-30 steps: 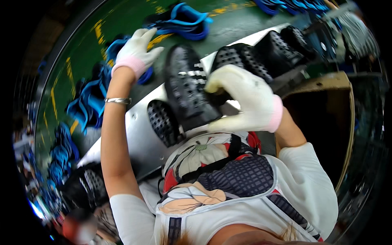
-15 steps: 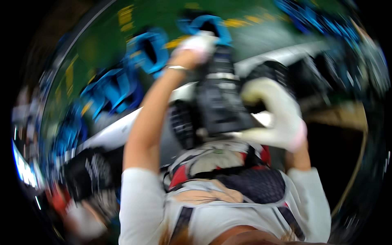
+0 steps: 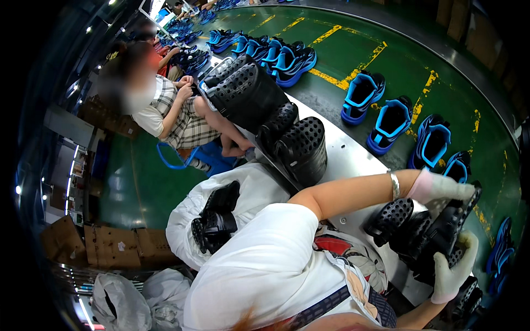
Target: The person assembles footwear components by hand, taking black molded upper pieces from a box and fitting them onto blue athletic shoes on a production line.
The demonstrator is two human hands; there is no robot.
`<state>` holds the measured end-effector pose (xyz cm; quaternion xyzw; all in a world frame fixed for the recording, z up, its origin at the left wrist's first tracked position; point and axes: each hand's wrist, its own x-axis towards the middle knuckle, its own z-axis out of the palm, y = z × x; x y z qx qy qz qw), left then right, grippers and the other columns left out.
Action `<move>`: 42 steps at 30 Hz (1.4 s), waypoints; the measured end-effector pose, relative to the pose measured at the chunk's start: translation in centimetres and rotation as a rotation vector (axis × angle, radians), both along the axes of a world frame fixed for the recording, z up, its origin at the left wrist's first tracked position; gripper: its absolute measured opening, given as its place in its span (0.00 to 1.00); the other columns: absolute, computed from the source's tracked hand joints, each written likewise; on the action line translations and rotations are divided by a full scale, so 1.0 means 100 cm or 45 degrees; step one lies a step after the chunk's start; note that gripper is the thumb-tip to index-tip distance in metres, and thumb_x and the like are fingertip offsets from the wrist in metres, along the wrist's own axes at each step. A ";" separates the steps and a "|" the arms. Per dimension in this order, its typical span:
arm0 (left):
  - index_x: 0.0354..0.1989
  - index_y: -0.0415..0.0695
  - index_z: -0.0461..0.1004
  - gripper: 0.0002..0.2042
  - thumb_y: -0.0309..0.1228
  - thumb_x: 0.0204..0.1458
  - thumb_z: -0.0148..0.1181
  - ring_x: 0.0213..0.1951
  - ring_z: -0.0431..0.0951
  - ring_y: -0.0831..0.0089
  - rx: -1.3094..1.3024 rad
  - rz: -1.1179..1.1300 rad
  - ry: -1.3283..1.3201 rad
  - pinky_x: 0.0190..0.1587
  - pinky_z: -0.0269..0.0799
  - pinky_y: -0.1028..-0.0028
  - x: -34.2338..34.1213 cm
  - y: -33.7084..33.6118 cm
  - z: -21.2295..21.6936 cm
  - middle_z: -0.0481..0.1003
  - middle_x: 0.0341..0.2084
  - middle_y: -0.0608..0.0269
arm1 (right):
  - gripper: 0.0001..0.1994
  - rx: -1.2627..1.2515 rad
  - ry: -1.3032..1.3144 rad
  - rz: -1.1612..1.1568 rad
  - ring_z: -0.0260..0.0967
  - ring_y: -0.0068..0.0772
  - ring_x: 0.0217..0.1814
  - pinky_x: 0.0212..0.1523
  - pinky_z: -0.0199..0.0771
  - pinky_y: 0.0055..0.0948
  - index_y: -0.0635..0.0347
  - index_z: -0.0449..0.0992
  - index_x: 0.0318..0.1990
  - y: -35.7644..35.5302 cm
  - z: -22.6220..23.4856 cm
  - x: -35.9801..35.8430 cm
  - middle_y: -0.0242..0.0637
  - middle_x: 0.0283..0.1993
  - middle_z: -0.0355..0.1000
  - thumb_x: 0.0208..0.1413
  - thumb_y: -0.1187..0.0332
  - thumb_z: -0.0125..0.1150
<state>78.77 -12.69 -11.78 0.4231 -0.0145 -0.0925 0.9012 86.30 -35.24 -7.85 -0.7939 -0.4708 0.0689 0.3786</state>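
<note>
At the right, my left hand [image 3: 444, 186], in a white glove with a pink cuff, has its fingertips closed over the upper end of a black clog-like shoe piece [image 3: 446, 223]. Just below, my right hand [image 3: 455, 270], gloved too, curves beside the lower end of that piece, with thumb and fingers spread apart. A perforated black piece [image 3: 456, 256] shows behind the gap. Next to them on the metal bench lie more black perforated clogs [image 3: 393, 218]. Which pieces are joined or stacked cannot be made out.
Blue-and-black shoes [image 3: 391, 124] line the green belt [image 3: 342, 49] beyond the metal bench [image 3: 348, 160]. Black clogs [image 3: 301, 149] stand on the bench to the left. A white sack [image 3: 259, 179] holds black pieces. A co-worker [image 3: 176, 118] sits on a blue stool [image 3: 212, 157]. Cardboard boxes [image 3: 113, 245] stand behind.
The view has swung left, so my hands now appear at the right. My left hand remains on the black piece's upper end, with my right hand near its lower part.
</note>
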 end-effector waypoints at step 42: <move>0.51 0.37 0.72 0.31 0.51 0.46 0.62 0.50 0.73 0.64 1.015 0.708 -0.083 0.52 0.70 0.67 0.029 -0.007 -0.038 0.74 0.47 0.53 | 0.21 -0.165 0.201 -0.146 0.70 0.33 0.47 0.50 0.69 0.29 0.72 0.65 0.57 0.012 -0.062 0.089 0.45 0.49 0.73 0.63 0.65 0.54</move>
